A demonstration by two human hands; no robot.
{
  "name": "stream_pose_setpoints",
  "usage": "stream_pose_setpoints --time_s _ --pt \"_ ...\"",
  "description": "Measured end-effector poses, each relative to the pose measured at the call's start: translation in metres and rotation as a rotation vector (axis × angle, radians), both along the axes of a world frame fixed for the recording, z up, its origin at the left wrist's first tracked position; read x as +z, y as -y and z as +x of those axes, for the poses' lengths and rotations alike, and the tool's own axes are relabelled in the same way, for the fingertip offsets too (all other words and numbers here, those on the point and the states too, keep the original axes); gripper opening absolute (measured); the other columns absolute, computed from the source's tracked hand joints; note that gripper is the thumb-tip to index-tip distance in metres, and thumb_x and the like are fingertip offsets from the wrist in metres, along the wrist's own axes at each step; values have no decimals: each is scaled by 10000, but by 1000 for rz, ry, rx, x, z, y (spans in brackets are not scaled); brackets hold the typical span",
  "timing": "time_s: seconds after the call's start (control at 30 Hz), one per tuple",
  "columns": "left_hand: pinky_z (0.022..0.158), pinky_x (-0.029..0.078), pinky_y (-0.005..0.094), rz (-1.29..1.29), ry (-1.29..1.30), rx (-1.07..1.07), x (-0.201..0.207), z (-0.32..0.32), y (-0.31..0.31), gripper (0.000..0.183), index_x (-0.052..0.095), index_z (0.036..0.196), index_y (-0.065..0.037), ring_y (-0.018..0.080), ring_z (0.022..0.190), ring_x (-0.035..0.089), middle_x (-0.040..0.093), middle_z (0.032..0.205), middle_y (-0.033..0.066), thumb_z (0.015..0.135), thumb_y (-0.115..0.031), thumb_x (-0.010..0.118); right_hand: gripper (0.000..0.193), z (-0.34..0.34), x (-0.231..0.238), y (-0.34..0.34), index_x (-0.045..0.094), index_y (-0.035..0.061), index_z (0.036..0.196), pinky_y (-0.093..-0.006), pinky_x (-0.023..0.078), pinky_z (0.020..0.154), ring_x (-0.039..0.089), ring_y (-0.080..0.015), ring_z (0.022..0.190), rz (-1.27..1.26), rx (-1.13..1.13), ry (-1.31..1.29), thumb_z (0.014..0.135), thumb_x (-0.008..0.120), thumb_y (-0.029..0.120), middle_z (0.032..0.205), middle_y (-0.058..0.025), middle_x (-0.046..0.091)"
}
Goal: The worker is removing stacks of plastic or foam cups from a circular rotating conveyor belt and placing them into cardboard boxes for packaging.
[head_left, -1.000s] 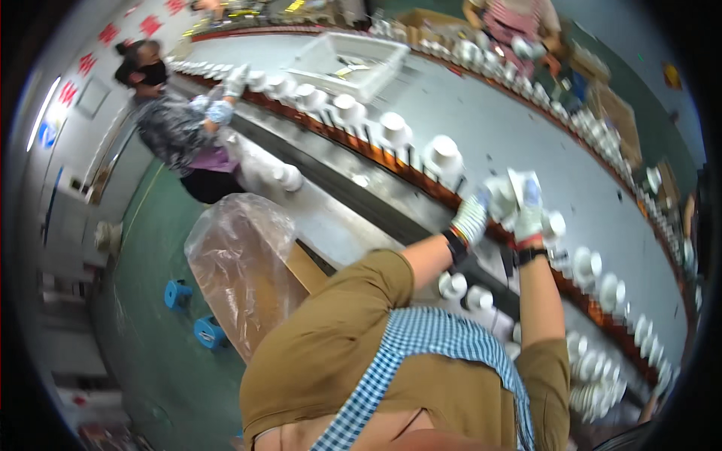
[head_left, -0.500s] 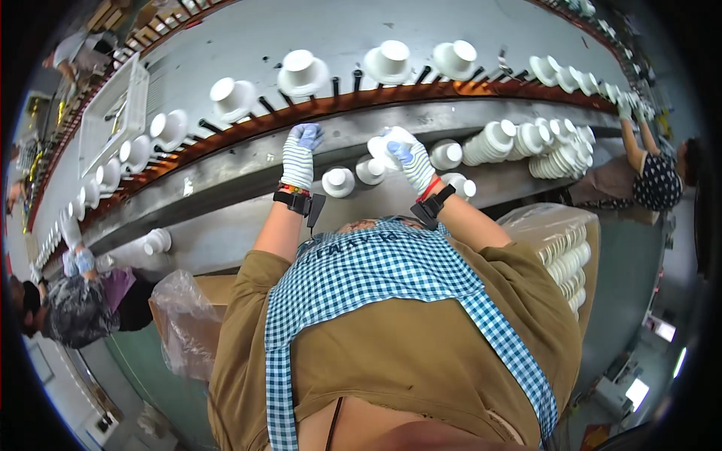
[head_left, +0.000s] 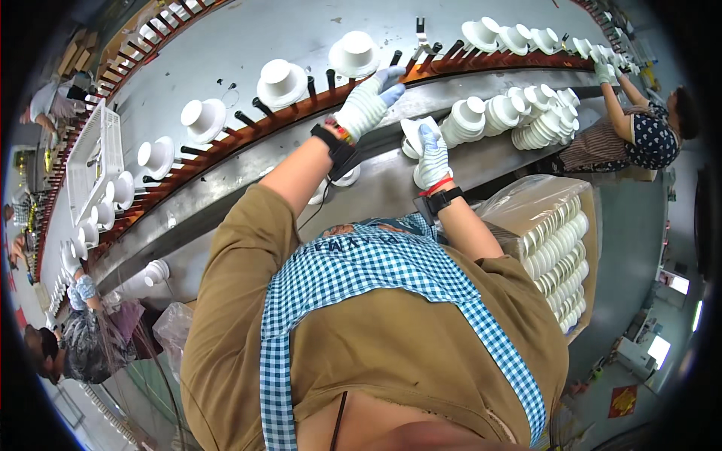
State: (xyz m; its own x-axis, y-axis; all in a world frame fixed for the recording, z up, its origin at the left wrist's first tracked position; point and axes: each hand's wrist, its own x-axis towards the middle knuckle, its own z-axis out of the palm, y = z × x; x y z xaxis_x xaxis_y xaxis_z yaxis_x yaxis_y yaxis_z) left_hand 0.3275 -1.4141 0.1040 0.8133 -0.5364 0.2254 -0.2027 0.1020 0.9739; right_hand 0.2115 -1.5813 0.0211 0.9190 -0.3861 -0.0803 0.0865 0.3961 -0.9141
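My right hand (head_left: 432, 161), in a striped glove with pale blue fingertips, grips a white hat-shaped piece (head_left: 418, 134) with a wide rim, over the metal ledge. My left hand (head_left: 367, 105), gloved alike, reaches over the brown rail; its fingers are apart, with nothing visible in them. Just beyond its fingertips stands a bare black-tipped rod (head_left: 396, 58). To its left, another hat-shaped piece (head_left: 355, 52) sits at the rail. Below my left forearm, a white piece (head_left: 347, 177) on the ledge is partly hidden.
Stacked white pieces (head_left: 500, 113) lie right of my right hand. The curved rail (head_left: 274, 124) carries several rods and white pieces. A box of white pieces (head_left: 556, 259) stands at lower right. A white crate (head_left: 96, 161) lies far left. Co-workers (head_left: 654, 146) work at both sides.
My left hand has moved up and right, from the ledge to over the rail. My right hand, still holding a white piece, has shifted slightly right. Pieces along the rail have shifted left.
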Motion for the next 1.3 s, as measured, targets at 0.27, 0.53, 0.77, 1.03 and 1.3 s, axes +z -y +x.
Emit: stream_pose_setpoints --time_s 0.27,0.53,0.77,1.03,1.3 --pt "1140 365 397 203 401 256 -21 58 70 460 598 1322 -142 379 1343 461 482 1470 183 868 -99 654 491 56 38 13 533 52 1267 -334 511 931 591 -172 1043 -156 -388 329 884 777 240 1143 -49 603" --pt "901 487 262 -80 34 258 -71 80 76 232 665 1203 -59 124 1052 601 656 1219 52 978 -96 620 332 186 105 64 615 56 1094 -293 523 844 622 -121 930 -282 -71 442 882 790 242 1025 -15 656" --pt "867 485 257 -133 -142 287 -75 86 68 208 695 1133 8 118 965 620 713 1130 44 958 -90 644 259 230 86 62 655 37 1115 -288 541 841 651 -139 927 -42 538 237 919 719 194 1007 -38 682" --pt "829 516 300 -139 -150 526 -92 85 67 328 676 1191 -15 124 953 640 728 1109 75 920 -197 704 653 232 36 41 554 27 1211 -345 532 888 655 -198 985 -828 380 467 752 869 368 1066 -108 678" --pt "1018 474 299 -484 -423 320 -141 47 30 525 441 1438 19 193 1214 585 581 1357 135 956 -66 632 683 221 28 18 555 23 1238 -373 530 910 659 -233 1029 -1079 413 234 722 882 327 1117 -111 694"
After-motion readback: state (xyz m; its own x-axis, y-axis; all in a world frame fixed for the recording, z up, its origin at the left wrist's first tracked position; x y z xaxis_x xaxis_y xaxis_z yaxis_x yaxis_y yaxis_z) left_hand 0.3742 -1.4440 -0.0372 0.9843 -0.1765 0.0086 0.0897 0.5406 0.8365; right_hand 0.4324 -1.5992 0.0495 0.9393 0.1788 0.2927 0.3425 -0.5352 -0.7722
